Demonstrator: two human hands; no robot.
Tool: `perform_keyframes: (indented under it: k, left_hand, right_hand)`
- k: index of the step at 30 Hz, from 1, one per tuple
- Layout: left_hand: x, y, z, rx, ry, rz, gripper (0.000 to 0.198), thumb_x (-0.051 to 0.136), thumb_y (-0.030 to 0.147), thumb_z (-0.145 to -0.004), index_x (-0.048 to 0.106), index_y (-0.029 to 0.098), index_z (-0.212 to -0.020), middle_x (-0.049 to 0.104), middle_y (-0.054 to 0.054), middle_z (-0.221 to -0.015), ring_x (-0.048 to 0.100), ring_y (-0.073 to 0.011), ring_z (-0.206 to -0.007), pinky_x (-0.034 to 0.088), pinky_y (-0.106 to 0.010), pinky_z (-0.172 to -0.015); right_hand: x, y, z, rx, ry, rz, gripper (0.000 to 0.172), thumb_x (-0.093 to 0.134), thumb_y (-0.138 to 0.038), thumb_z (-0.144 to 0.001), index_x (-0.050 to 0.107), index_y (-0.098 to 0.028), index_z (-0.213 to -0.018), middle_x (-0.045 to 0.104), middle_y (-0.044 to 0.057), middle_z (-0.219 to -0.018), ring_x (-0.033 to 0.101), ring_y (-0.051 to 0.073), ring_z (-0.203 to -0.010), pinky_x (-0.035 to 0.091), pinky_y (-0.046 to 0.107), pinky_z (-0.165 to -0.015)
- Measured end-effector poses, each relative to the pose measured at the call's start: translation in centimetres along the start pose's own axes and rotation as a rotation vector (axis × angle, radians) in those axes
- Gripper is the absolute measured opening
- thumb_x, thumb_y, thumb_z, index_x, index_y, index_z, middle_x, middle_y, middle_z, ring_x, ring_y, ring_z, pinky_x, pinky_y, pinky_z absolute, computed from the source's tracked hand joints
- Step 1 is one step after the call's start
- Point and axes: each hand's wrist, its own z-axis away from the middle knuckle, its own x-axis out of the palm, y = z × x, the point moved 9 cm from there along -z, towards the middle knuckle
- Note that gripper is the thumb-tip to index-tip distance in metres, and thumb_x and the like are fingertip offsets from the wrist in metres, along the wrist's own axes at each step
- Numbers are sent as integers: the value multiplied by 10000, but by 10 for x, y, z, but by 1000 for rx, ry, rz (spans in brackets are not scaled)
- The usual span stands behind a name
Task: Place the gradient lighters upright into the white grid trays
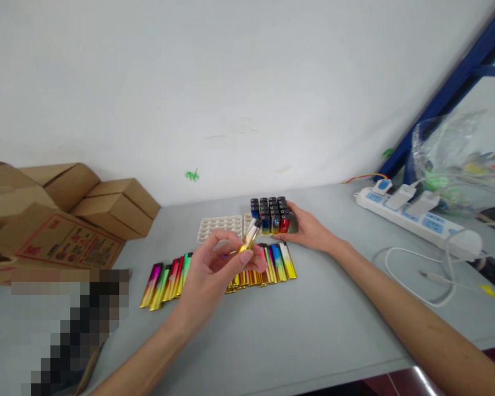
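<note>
Between the thumb and fingers of my left hand (214, 264) is a lighter (251, 234), gold at the body and silver towards its dark top, held tilted above the table. My right hand (309, 226) wraps round the right end of a white tray (246, 220), where lighters (270, 212) with black tops stand upright in rows. To the left of that sits another white tray (220, 224) with round holes. A row of shiny lighters (282, 263) in gold, blue, red and green lies on the table, partly hidden by my left hand. More lighters (160, 283) lie left of it.
Brown cardboard boxes (115, 206) are piled at the left, one with open flaps (66, 242). A white power strip (416, 217) with plugs and a looped white cable (390, 264) lies at the right. Behind it hangs a clear plastic bag (445, 143) by a blue post (437, 88).
</note>
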Motion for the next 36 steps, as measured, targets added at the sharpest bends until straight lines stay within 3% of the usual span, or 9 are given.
perform_keyframes:
  k: [3,7,8,11,15,21,28,36]
  left_hand:
    - [0,1,0,32,-27,-73,271,716,258,-938,470,236,-1048,766,-46,-933,776,-198,-750,655,-352,-702]
    - [10,-1,1,19,-121,-166,520,666,295,-959,402,237,-1403,704,-60,-943,762,-207,-773,647,-373,-709]
    - [13,-4,1,0,-152,-174,465,645,311,-972,439,211,-1376,689,-64,-919,747,-202,-770,641,-373,-707]
    - [15,-10,1,-32,-175,-183,180,578,364,-1012,508,208,-1067,605,-16,-824,625,-134,-673,570,-298,-599]
    - [5,-11,-1,18,-91,-323,256,500,445,-1046,423,238,-917,435,52,-733,402,-93,-595,393,-223,-529]
    - [-3,-2,0,41,26,-760,483,506,542,-1007,371,211,-683,294,59,-630,273,-99,-567,221,-255,-497]
    - [-5,7,0,64,94,-1004,447,496,410,-956,307,211,-602,254,63,-558,253,-92,-527,197,-268,-518]
    - [-9,5,-1,62,122,-1052,379,463,341,-920,314,216,-595,296,64,-535,289,-95,-515,226,-264,-526]
  right_hand:
    - [0,-1,1,2,-1,-5,925,827,-512,-786,392,-199,-1540,590,175,-1470,590,367,-1330,469,571,-1137]
    - [-2,-2,1,5,3,0,912,823,-508,-793,395,-206,-1539,581,180,-1483,587,383,-1335,463,601,-1131]
    - [-2,-2,1,7,2,5,915,823,-511,-793,394,-203,-1540,577,183,-1487,583,387,-1340,461,603,-1132]
    - [-1,0,1,15,-5,22,924,827,-522,-786,400,-189,-1535,570,185,-1493,572,390,-1353,454,592,-1141]
    - [0,2,1,17,-7,25,943,829,-528,-783,390,-178,-1541,577,182,-1486,582,389,-1340,462,569,-1139]
    - [1,2,1,7,-9,43,915,830,-519,-788,402,-190,-1527,573,172,-1490,585,384,-1337,474,557,-1129]
    - [1,4,1,14,-4,55,919,822,-530,-790,392,-199,-1532,585,175,-1475,596,391,-1319,486,572,-1109]
    - [1,3,1,9,6,46,924,822,-546,-784,400,-209,-1533,587,166,-1476,595,398,-1320,484,578,-1111]
